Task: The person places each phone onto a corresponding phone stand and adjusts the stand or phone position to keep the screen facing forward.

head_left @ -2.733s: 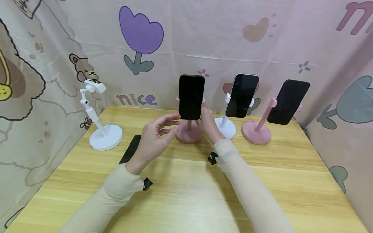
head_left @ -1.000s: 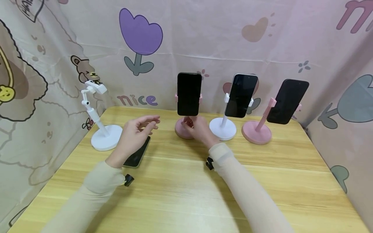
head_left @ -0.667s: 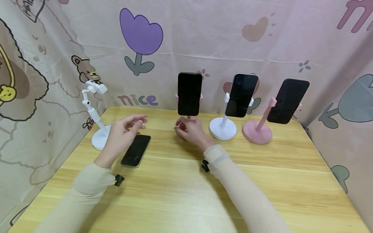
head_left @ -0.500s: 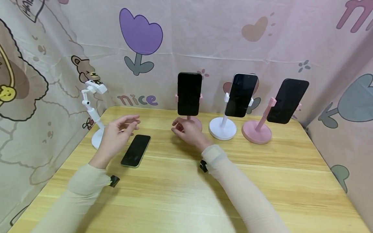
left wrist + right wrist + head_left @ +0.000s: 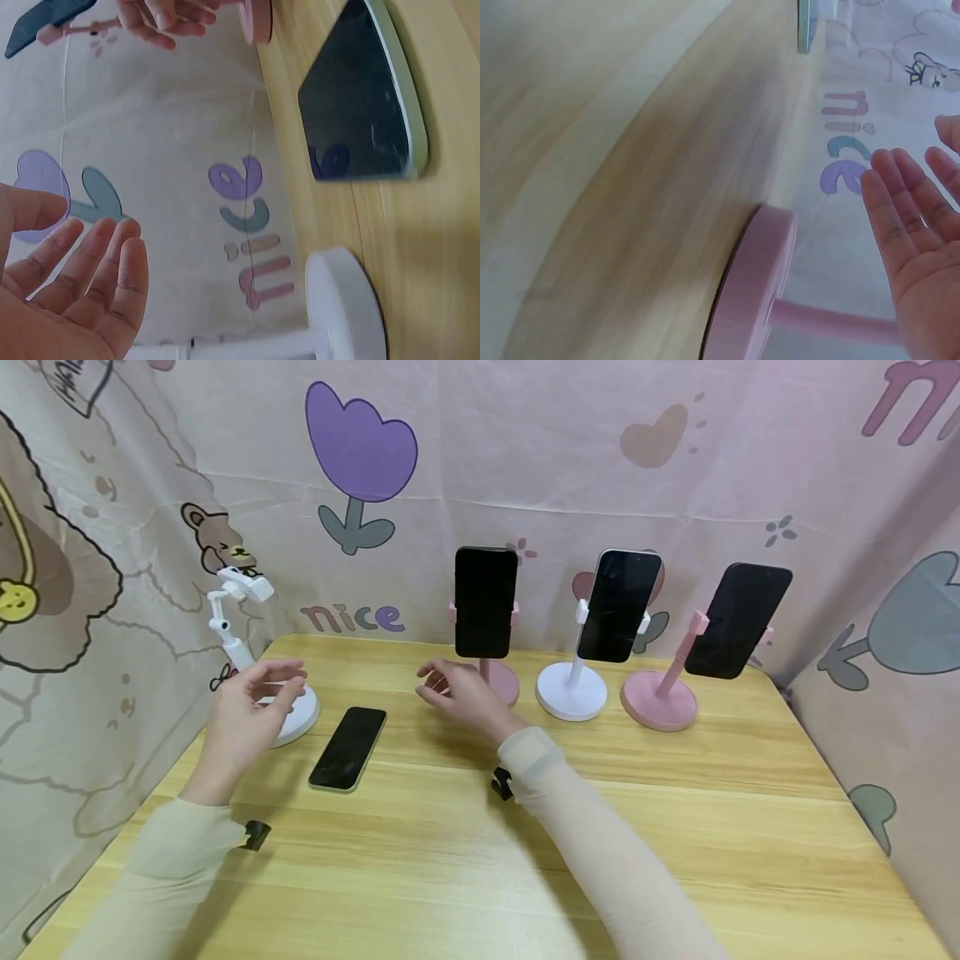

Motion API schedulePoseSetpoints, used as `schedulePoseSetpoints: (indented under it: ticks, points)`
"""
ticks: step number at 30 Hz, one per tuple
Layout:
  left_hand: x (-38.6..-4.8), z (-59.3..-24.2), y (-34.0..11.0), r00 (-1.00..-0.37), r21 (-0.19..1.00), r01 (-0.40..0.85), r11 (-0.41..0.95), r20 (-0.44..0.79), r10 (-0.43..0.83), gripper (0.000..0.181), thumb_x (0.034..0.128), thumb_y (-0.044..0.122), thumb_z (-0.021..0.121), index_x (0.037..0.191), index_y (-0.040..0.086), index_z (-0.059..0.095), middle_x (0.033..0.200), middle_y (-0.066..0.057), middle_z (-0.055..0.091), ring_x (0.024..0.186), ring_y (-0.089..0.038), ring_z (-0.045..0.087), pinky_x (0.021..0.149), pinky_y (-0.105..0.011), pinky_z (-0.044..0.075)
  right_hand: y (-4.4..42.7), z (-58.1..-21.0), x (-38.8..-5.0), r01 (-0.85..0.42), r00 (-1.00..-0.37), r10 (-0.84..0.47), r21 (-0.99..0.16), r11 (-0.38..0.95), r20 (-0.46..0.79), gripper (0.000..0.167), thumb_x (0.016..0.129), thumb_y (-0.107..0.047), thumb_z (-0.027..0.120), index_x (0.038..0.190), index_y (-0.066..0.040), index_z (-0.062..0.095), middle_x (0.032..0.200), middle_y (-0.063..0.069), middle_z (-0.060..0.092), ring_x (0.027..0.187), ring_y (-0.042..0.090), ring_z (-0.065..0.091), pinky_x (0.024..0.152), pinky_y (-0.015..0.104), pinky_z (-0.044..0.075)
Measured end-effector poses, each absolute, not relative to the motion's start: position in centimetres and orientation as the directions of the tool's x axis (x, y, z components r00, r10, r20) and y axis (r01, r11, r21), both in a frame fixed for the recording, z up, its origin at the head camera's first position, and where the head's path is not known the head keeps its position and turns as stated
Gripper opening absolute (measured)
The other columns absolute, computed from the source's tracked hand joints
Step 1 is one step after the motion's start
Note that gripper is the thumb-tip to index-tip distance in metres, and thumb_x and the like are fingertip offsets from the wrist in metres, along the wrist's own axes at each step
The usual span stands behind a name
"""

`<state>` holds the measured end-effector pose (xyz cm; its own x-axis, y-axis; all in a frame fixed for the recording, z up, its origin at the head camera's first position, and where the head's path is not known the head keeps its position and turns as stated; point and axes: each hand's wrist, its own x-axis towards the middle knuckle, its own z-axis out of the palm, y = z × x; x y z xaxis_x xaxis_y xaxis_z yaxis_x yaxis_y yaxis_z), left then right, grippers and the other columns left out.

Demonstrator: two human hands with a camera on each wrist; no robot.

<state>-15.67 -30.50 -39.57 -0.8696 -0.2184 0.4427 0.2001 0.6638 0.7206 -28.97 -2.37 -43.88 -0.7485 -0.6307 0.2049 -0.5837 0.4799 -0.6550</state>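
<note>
My left hand [image 5: 238, 714] hovers before the white phone stand [image 5: 302, 714] at the left, its fingers relaxed and holding nothing. That stand's clamp [image 5: 243, 583] bears no phone. Between my hands a phone [image 5: 348, 749] with a pale green edge lies flat, dark screen up. My right hand [image 5: 467, 695], also holding nothing, is in the air by the pink stand [image 5: 504, 683] in the middle, partly covering its base. A black phone [image 5: 486, 602] stands upright in that pink stand's clamp. In the left wrist view the left fingers [image 5: 131, 281] are loosely bent, apart from the stand.
To the right, a second white stand [image 5: 572, 692] carries a tilted phone [image 5: 621, 606]. Beside it another pink stand [image 5: 660, 702] carries a tilted black phone [image 5: 739, 621]. A patterned cloth [image 5: 525, 460] hangs behind the wooden table [image 5: 450, 860].
My left hand has moved left, away from the middle stand, past the lying phone to the white stand. The right hand has left the middle pink stand and shifted left. The middle stand moved slightly back.
</note>
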Motion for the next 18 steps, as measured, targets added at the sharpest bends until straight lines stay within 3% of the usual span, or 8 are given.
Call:
schedulePoseSetpoints:
  ticks: [4,10,15,18]
  points:
    - [-15.4,-39.6,-31.6,-0.845,0.726,0.185,0.662,0.462,-0.270,0.024,0.1043,0.017,0.071,0.124,0.004,0.074,0.098,0.035,0.066,0.083,0.016,0.066,0.070,-0.005,0.053,-3.1,-43.8,-28.7,-0.566,-0.751,-0.636,-0.670,0.480,0.179,0.036,0.109,-0.029,0.065,0.139,-0.008,0.064,0.120,0.007,0.076,0.110,0.019,0.074,0.100,0.029,0.062]
    - [-14.7,-39.7,-33.7,-0.805,0.718,0.058,0.693,0.444,-0.392,0.030,0.1045,0.022,0.070,0.130,0.005,0.073,0.098,0.040,0.060,0.093,0.017,0.059,0.073,-0.002,0.046,-5.0,-44.1,-28.1,-0.546,-0.746,-0.649,-0.693,0.471,0.146,0.043,0.110,-0.028,0.064,0.150,-0.013,0.060,0.130,0.007,0.075,0.118,0.020,0.073,0.104,0.028,0.060]
    - [-14.7,-39.8,-35.2,-0.751,0.733,0.007,0.680,0.453,-0.481,0.033,0.1012,0.019,0.074,0.132,0.007,0.072,0.100,0.034,0.060,0.092,0.015,0.057,0.073,-0.002,0.044,-6.8,-44.7,-27.7,-0.563,-0.719,-0.677,-0.703,0.435,0.157,0.045,0.110,-0.027,0.064,0.152,-0.012,0.059,0.133,0.008,0.074,0.118,0.019,0.073,0.101,0.023,0.060]
    - [-15.0,-39.7,-35.8,-0.739,0.730,-0.052,0.681,0.431,-0.518,0.039,0.1013,0.023,0.074,0.138,0.011,0.068,0.112,0.020,0.069,0.096,0.016,0.057,0.077,-0.004,0.043,-7.5,-45.1,-27.7,-0.575,-0.706,-0.689,-0.701,0.422,0.165,0.045,0.110,-0.027,0.065,0.151,-0.013,0.059,0.134,0.009,0.074,0.117,0.018,0.074,0.099,0.019,0.059]
